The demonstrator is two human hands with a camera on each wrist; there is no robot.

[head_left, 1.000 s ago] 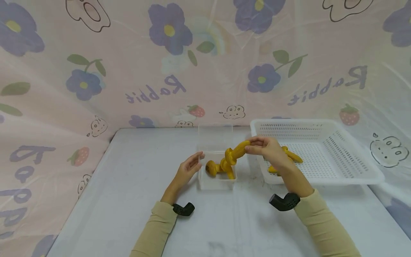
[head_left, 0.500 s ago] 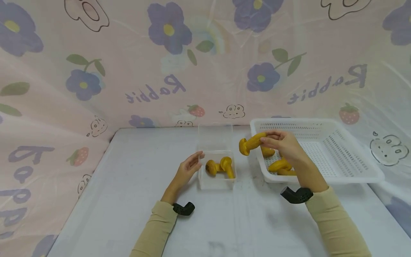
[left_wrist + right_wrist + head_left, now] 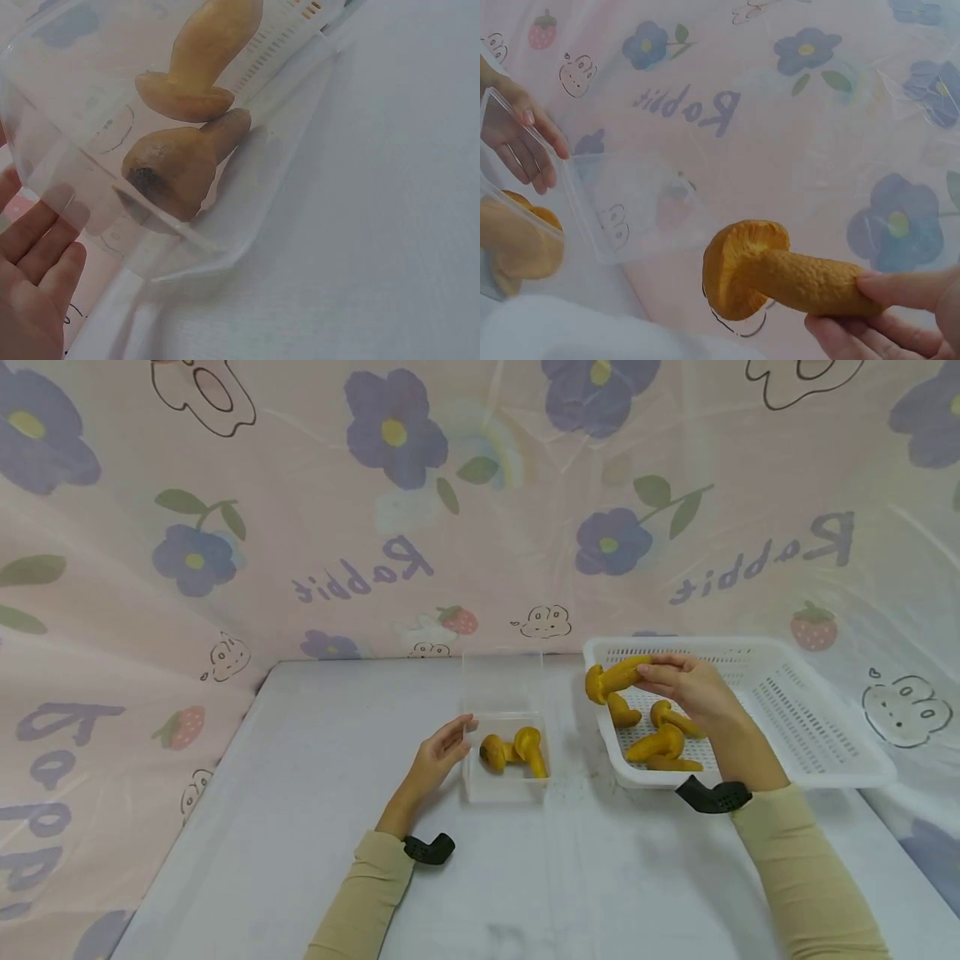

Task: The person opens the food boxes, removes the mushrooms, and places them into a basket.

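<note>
My right hand (image 3: 686, 683) pinches the stem of a yellow toy mushroom (image 3: 613, 677) (image 3: 780, 279) and holds it in the air over the near-left corner of the white basket (image 3: 817, 760). Several more yellow mushrooms (image 3: 660, 742) lie inside that basket. A clear plastic box (image 3: 504, 781) with its lid standing open holds two mushrooms (image 3: 516, 750) (image 3: 184, 157). My left hand (image 3: 442, 752) (image 3: 34, 300) rests with straight fingers against the box's left wall.
The grey tabletop (image 3: 315, 793) runs wide on the left and in front of the box. A pink flowered plastic curtain (image 3: 375, 527) closes off the back and both sides. The basket sits near the table's right edge.
My right hand has carried the mushroom from above the clear box to the right and back, over the basket's corner. The left hand and the box have stayed put.
</note>
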